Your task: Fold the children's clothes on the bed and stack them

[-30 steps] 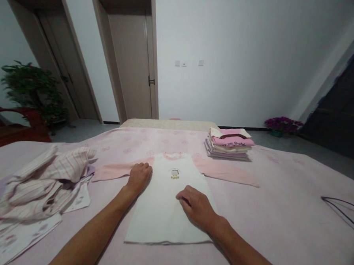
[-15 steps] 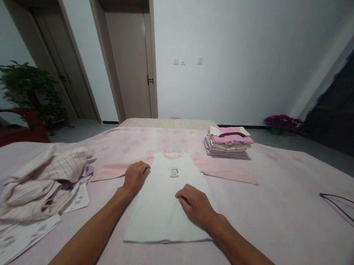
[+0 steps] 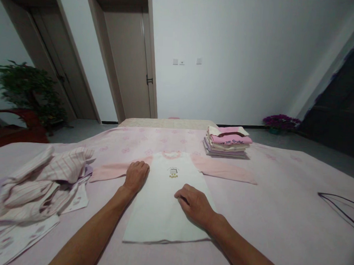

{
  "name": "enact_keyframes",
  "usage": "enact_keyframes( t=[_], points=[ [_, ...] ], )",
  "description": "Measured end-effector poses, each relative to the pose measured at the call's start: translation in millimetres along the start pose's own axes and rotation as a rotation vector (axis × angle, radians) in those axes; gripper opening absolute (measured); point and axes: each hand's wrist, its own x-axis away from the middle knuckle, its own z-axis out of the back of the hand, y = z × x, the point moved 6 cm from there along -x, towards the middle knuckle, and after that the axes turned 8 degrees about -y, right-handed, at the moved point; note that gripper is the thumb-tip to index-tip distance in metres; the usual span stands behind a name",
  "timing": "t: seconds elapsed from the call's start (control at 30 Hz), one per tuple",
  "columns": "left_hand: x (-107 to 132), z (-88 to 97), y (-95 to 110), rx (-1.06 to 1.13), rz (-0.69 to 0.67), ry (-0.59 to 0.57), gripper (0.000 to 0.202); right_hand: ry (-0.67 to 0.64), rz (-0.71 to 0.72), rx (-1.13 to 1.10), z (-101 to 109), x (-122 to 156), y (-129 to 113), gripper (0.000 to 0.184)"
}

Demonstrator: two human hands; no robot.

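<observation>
A child's long-sleeved shirt (image 3: 163, 211) lies flat, white in the body with pink sleeves. A small printed picture sits on its chest, and the pink-edged collar points away from me. My left hand (image 3: 136, 175) rests knuckles up where the left-side sleeve meets the body. Its fingers are curled down and their tips are hidden, so whether cloth is caught in them does not show. Over the middle of the shirt, my right hand (image 3: 194, 204) is loosely closed, thumb near the index finger. No cloth shows in it, and the fabric around it lies smooth.
Everything lies on a pink flowered bedspread (image 3: 279, 217). Folded clothes (image 3: 228, 142) are stacked at the back right. On the left is a loose heap of striped and printed clothes (image 3: 43, 185). A dark cord (image 3: 336, 202) lies at the right edge.
Both hands keep their places on the shirt, and the shirt lies as before. The whole view has shifted very slightly.
</observation>
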Motion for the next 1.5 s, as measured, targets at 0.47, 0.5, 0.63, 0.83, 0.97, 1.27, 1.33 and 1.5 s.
enact_keyframes(
  t=[0.47,0.5,0.63,0.83,0.97,1.27,1.33,1.5],
  points=[
    [9,-0.4,-18,0.257,0.031,0.014,0.021,0.021,0.008,-0.026,3,0,-3,0.018],
    [7,-0.9,-13,0.198,-0.001,-0.017,0.022,0.023,0.011,-0.026,3,0,-3,0.018],
    [1,-2.1,-1,0.028,-0.031,-0.084,0.024,0.030,0.018,-0.023,2,0,-2,0.017],
    [-3,-6.4,2,-0.024,-0.009,-0.084,0.026,0.024,0.010,-0.028,2,0,-1,0.018],
    [0,-5.1,-2,-0.025,0.042,-0.047,0.024,0.024,0.016,-0.026,2,1,-1,0.018],
    [22,13.8,-117,0.314,0.670,0.201,0.044,0.019,0.007,-0.032,3,0,-1,0.018],
    [27,14.0,-144,0.224,0.699,0.125,0.046,0.020,0.005,-0.036,2,0,-1,0.019],
    [45,3.4,-198,0.006,0.719,-0.151,0.044,-0.006,-0.059,-0.045,2,-1,0,0.022]
  ],
)
